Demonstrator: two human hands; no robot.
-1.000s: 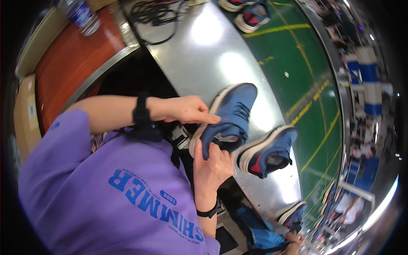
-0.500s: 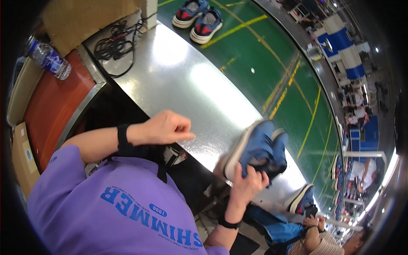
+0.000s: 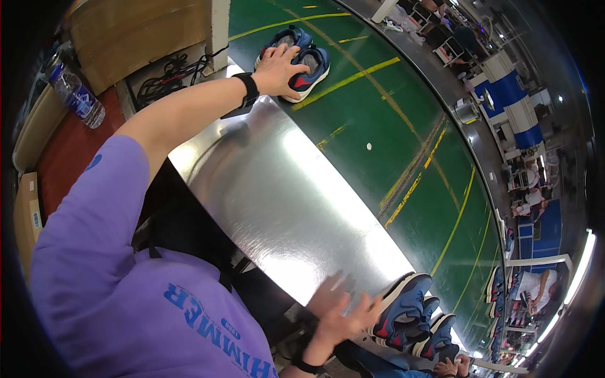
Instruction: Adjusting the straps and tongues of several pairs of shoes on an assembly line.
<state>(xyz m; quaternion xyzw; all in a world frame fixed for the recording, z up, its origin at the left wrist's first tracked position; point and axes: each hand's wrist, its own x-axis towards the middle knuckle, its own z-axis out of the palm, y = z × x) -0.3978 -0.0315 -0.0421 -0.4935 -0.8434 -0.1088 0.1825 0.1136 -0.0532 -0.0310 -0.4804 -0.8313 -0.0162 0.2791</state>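
Note:
At the far end of the metal ledge, my left hand (image 3: pixel 277 72) bends over a pair of blue sneakers (image 3: pixel 313 68) with red patches and white soles. Its thumb rests by the heel of the right shoe, and the other fingers reach across the pair's openings. Low in the middle, my right hand (image 3: pixel 346 321), blurred by motion, has spread fingers and nothing in it. Just right of those fingers sits another blue and red sneaker (image 3: pixel 403 312), with its mate partly hidden behind it.
The shiny metal ledge (image 3: pixel 277 195) runs alongside a green surface (image 3: pixel 353 120) with yellow lines. Cables (image 3: pixel 170 79) and a cardboard box (image 3: pixel 142 38) lie at upper left, near a water bottle (image 3: pixel 79 97). Another person's hands (image 3: pixel 450 366) are beside a further sneaker (image 3: pixel 438 337).
My left hand has stretched from above the ledge to the far sneakers. My right hand has let go of the near pair, which now sits lower and further right.

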